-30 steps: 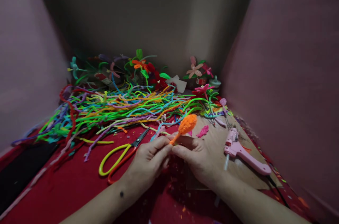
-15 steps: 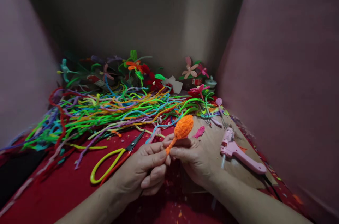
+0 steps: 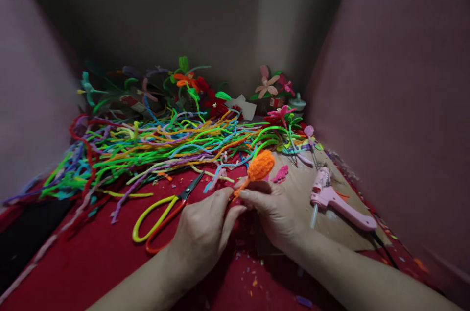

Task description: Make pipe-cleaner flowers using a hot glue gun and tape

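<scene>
An orange pipe-cleaner petal (image 3: 261,165), oval and fuzzy with a short twisted stem, tilts up and right between my hands. My right hand (image 3: 273,210) pinches the stem just under the oval, thumb in front. At the stem's lower end, my left hand (image 3: 205,220) is closed with its back turned up; its fingertips and the stem's tip are partly hidden. Scissors (image 3: 185,198) with one yellow and one red handle lie beside my left hand, blades apart from it. A pink petal (image 3: 281,174) rests just beyond my right hand.
Many coloured pipe cleaners (image 3: 176,142) spread across the red cloth (image 3: 99,252). A pink glue gun (image 3: 340,205) lies on a brown board (image 3: 293,193) at right. Finished flowers (image 3: 267,86) stand along the back wall. Walls rise on both sides.
My left hand has rolled over at the stem's end, its back now facing up. The orange petal leans further right, still in my right hand. The view has shifted slightly.
</scene>
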The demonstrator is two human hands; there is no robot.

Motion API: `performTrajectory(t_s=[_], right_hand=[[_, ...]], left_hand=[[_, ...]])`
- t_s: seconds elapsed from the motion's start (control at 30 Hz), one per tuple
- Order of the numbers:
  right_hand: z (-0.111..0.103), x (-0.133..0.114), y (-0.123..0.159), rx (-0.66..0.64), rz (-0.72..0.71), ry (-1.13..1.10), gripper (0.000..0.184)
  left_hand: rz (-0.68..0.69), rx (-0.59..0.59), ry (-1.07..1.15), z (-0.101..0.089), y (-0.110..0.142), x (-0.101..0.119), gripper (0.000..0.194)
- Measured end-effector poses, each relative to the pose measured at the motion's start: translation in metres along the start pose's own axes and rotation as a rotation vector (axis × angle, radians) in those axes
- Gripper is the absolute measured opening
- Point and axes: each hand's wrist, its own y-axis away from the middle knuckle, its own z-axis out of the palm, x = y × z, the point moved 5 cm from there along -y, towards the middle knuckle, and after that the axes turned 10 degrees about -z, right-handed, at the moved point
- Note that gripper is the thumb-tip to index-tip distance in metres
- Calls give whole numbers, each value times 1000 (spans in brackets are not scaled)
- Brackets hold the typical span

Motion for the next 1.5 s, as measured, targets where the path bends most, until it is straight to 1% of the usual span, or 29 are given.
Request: performTrajectory(t_s=[0.07,0.13,0.2,0.3,0.33,0.4,0.5,0.57,0.63,0.73,0.83,0.93,1.0,1.07,1.13,1.2,1.37,1.5], right_hand=[[1,2,1,16,-14,20,9],[1,3,2,23,-34,26,10],[2,4,3,26,-56,14,12],[4,2,3,3,-82,7,12],[5,1,3,-4,-92,16,12],[6,-2,2,-8,-95,43,13],[6,-5,1,-1,-73,67,14],[6,-5,1,-28,-66,73,14],[6,-5,0,-81,-83,90,14],[6,-5,-1,-144,-121,128,16],[5,-5,-1,-128,-118,172,14],[5,-6,-1,-93,-97,168,12],[7,-7,-1,-100,-79,120,11],[10,-7,-1,-144,-42,57,14],[14,-6,-1,-205,0,12,17],[14,-5,-1,-244,15,-2,17],[11,-6,-1,-220,-45,-3,10],[11,-5,1,-180,-22,-14,8]], left_hand=[[65,38,-123,1,2,1,13],[119,75,-160,0,2,1,11],[144,97,-98,-2,1,1,15],[89,87,105,-4,-2,-2,21],[41,67,171,-4,-3,-4,22],[-107,-5,305,-2,-6,-8,19],[-415,-164,526,3,-9,-14,11],[-602,-227,682,5,-10,-15,13],[-746,-259,820,6,-10,-16,16],[-900,-286,985,9,-9,-19,22],[-998,-370,1150,13,-4,-20,25],[-1049,-492,1321,18,0,-19,22],[-1073,-549,1425,20,2,-17,21],[-1077,-594,1511,21,3,-15,21],[-1053,-625,1582,23,2,-14,19],[-1027,-649,1638,25,2,-13,17],[-997,-695,1676,28,2,-11,15],[-1018,-677,1616,27,3,-11,17]])
